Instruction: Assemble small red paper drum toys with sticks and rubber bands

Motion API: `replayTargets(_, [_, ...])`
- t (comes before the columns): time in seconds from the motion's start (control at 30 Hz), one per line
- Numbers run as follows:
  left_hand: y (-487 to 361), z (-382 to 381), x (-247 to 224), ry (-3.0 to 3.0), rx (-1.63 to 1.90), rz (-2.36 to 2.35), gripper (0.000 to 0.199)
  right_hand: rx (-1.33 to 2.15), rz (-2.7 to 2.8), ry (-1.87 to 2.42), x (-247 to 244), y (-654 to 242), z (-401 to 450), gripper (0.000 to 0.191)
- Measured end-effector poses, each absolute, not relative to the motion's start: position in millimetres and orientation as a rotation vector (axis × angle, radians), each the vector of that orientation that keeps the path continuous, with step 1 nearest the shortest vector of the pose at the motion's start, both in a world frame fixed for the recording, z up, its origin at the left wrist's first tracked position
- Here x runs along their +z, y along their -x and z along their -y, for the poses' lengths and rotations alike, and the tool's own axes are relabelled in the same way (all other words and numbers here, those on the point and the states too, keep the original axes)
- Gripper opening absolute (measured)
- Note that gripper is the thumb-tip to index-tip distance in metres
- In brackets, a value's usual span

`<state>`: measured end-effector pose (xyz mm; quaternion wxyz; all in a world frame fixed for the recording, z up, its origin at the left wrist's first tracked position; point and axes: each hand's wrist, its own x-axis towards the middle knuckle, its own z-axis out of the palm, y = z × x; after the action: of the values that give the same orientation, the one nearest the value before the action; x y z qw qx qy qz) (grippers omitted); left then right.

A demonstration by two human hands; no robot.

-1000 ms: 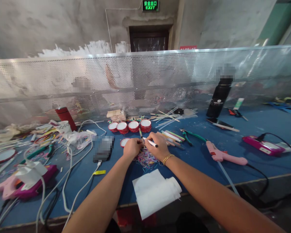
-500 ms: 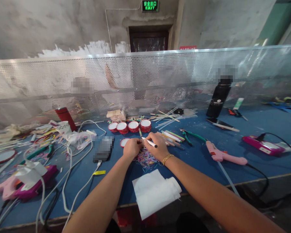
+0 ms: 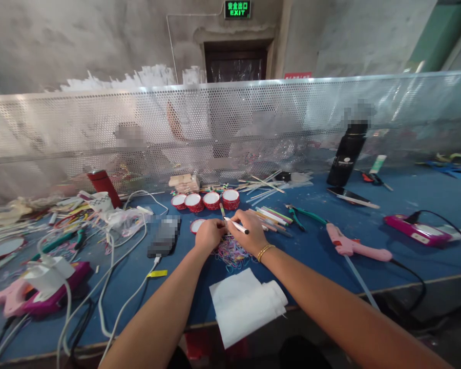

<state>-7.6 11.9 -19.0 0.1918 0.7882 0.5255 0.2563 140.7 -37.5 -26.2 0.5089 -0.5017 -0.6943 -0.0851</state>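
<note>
My right hand point(image 3: 249, 229) is closed on a white marker with a black end point(image 3: 238, 225). Its tip is at a small flat stick point(image 3: 222, 209) that stands up between my hands. My left hand point(image 3: 210, 234) is closed at the base of that stick, its fingertips close to those of my right hand. Under and in front of both hands lies a heap of colourful small bands point(image 3: 233, 254). A round white disc with a red rim point(image 3: 197, 225) lies partly behind my left hand. Stacks of similar discs point(image 3: 211, 200) stand just beyond.
Coloured pens point(image 3: 273, 216), pliers point(image 3: 299, 218) and a pink glue gun point(image 3: 349, 246) lie to the right. A phone point(image 3: 164, 236) and white cables are on the left. White paper point(image 3: 246, 307) lies at the front edge. A black bottle point(image 3: 346, 156) stands at the back right.
</note>
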Motion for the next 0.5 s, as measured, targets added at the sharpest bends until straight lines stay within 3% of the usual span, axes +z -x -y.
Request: replayTargets(0.5, [6.6,-10.0,-15.5,-2.197,0.688,-1.493,0.017,-0.192,1.682,1.225,-25.4,-140.4,37.8,0.015])
